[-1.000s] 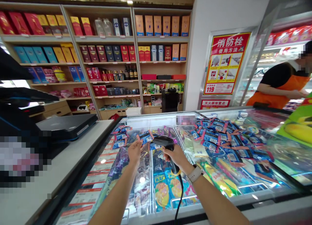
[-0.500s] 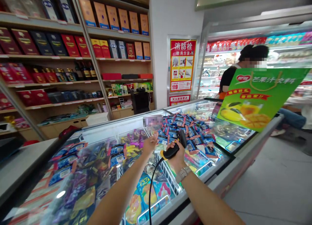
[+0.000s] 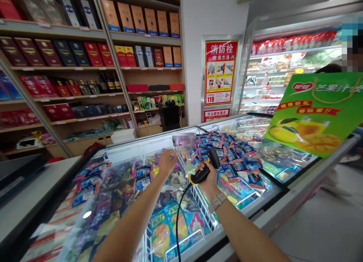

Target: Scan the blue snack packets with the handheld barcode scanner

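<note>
Scanner [image 3: 200,175] near packets [image 3: 234,156], centre frame
Right hand [image 3: 210,183] grips it; left hand [image 3: 168,162], I cannot tell (fingers too blurred). A careless low sweep could scatter packets.

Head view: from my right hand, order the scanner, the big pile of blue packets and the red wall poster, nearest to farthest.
From the right hand:
1. Scanner: in its grip.
2. Big pile of blue packets: just beyond, on the freezer's glass top.
3. Red wall poster: on the wall behind the freezer.
</note>
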A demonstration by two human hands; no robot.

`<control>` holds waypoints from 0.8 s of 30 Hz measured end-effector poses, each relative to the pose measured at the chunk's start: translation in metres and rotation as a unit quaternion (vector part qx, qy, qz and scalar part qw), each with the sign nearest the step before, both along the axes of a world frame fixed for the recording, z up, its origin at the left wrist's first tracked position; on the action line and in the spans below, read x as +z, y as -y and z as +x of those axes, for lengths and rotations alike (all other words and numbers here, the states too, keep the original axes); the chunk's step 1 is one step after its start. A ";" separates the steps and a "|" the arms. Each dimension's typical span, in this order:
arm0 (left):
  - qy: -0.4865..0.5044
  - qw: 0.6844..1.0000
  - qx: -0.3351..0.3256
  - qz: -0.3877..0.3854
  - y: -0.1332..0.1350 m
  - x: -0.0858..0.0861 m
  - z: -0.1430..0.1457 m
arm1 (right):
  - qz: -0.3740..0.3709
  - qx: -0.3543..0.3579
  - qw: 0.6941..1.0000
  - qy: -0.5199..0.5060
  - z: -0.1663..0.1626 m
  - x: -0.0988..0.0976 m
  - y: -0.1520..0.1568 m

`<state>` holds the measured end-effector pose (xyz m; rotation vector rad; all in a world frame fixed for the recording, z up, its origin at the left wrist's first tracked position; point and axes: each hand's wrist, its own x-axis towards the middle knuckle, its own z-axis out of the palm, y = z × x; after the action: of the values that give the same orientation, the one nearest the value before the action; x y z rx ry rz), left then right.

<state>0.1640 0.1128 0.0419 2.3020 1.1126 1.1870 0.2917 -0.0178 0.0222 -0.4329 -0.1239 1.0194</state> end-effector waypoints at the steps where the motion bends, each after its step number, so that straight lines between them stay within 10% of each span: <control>1: -0.013 1.000 0.021 0.014 -0.001 0.006 -0.021 | 0.001 0.023 1.000 0.007 -0.007 0.003 -0.002; 12: -0.121 0.987 0.095 -0.048 0.011 -0.022 -0.169 | -0.101 0.190 0.975 0.061 -0.148 0.005 -0.038; 19: -0.091 0.924 0.371 0.019 0.033 -0.029 -0.194 | -0.072 0.221 0.965 0.117 -0.144 -0.003 -0.027; 24: -0.101 0.906 0.399 -0.098 0.043 -0.030 -0.197 | -0.065 0.293 0.941 0.154 -0.135 -0.007 -0.024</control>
<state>-0.0329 0.0694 0.0119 1.8649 2.2713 0.9955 0.1570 0.0058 0.0156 -0.6987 -0.4905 1.5455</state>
